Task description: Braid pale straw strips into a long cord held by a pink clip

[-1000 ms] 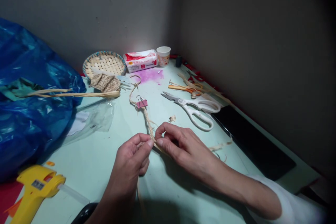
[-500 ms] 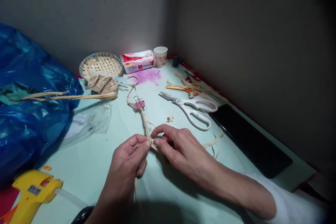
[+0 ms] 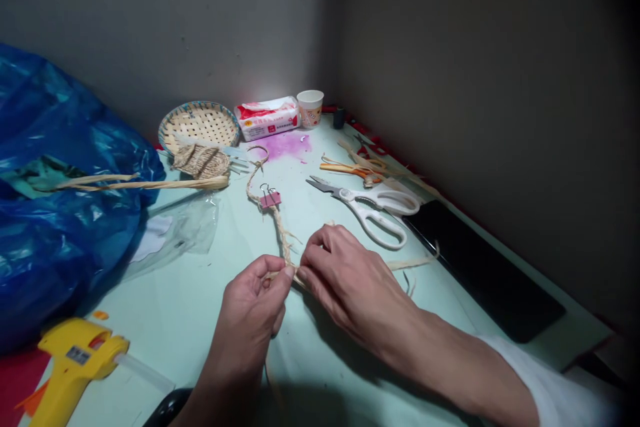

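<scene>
A pale straw braid [image 3: 281, 233] runs down the table towards me, with a pink binder clip [image 3: 271, 199] fastened across it higher up. My left hand [image 3: 257, 297] pinches the lower end of the braid between thumb and forefinger. Close beside it, my right hand [image 3: 345, 273] has its fingers closed on a loose strand of the same straw. One strand end sticks out to the right behind the right hand, and another hangs below the left. A few short fibres poke out from the braid's side. The right fingertips are partly hidden.
White-handled scissors [image 3: 370, 207] and a black phone [image 3: 483, 270] lie to the right. Straw scraps [image 3: 357, 170], a paper cup [image 3: 311, 109], a tissue pack [image 3: 267, 118] and a woven basket [image 3: 199, 125] are behind. A blue plastic bag [image 3: 75, 213] and yellow glue gun [image 3: 80, 357] occupy the left.
My right hand's fingers have curled in closer, and the strand end behind it has shifted right and upward. The left hand keeps its pinch. The whole view has shifted slightly.
</scene>
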Demonstrator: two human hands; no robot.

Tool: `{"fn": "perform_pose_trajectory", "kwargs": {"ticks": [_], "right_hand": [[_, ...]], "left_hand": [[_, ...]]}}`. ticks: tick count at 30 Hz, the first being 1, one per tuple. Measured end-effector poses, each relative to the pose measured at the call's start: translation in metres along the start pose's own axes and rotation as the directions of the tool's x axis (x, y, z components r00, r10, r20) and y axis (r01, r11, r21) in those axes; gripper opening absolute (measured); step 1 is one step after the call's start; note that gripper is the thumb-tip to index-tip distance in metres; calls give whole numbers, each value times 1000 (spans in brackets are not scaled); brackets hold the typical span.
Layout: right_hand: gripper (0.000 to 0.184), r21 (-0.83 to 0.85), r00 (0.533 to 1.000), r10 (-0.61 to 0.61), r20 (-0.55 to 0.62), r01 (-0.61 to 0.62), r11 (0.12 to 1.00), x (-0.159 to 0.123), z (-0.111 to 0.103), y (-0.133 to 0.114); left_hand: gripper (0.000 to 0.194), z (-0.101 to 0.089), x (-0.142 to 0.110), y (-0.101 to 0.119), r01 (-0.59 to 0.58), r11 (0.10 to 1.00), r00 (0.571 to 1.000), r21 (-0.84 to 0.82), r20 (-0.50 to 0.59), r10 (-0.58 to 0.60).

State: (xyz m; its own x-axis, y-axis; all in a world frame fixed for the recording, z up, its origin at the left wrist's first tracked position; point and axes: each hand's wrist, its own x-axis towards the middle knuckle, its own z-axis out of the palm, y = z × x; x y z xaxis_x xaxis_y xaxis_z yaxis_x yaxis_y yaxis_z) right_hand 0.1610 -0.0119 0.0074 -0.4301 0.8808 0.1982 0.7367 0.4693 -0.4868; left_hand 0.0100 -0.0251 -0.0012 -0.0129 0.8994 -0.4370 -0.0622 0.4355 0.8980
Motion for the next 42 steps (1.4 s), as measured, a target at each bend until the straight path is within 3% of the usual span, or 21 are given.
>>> {"fn": "perform_pose_trajectory", "kwargs": {"ticks": [4,11,17,21,25,30,37,42], "right_hand": [[18,-226,978,-178,-109,150,962,-6,9,-1],[28,-381,908,-362,-210,265,886,-10,16,-3],[29,-432,868,-410,-278,268,861,-16,18,-16],[28,-437,851,-434,-295,284,854,-18,16,-23],[24,-449,828,-469,-306,309,838,-19,18,-27],[24,-495,805,-492,-330,297,817,-17,28,-36],[22,-563,824,-483,-297,258,785,-14,34,-49],[21,-558,852,-448,-271,240,794,-33,40,-53]], "left_hand": [[28,2,-1,-1,-14,1000,1000,1,-20,14],[22,1,-2,-2,-28,999,1000,22,-9,29],[18,-1,-2,-2,-78,997,996,8,46,77],[18,2,-4,1,-52,995,998,-82,35,55],[17,2,-4,3,-4,982,995,-188,96,22],[15,0,-5,4,-21,956,992,-293,114,56],[14,-2,-7,3,-60,962,989,-267,114,93],[19,-6,-6,0,-61,969,987,-241,132,95]]}}
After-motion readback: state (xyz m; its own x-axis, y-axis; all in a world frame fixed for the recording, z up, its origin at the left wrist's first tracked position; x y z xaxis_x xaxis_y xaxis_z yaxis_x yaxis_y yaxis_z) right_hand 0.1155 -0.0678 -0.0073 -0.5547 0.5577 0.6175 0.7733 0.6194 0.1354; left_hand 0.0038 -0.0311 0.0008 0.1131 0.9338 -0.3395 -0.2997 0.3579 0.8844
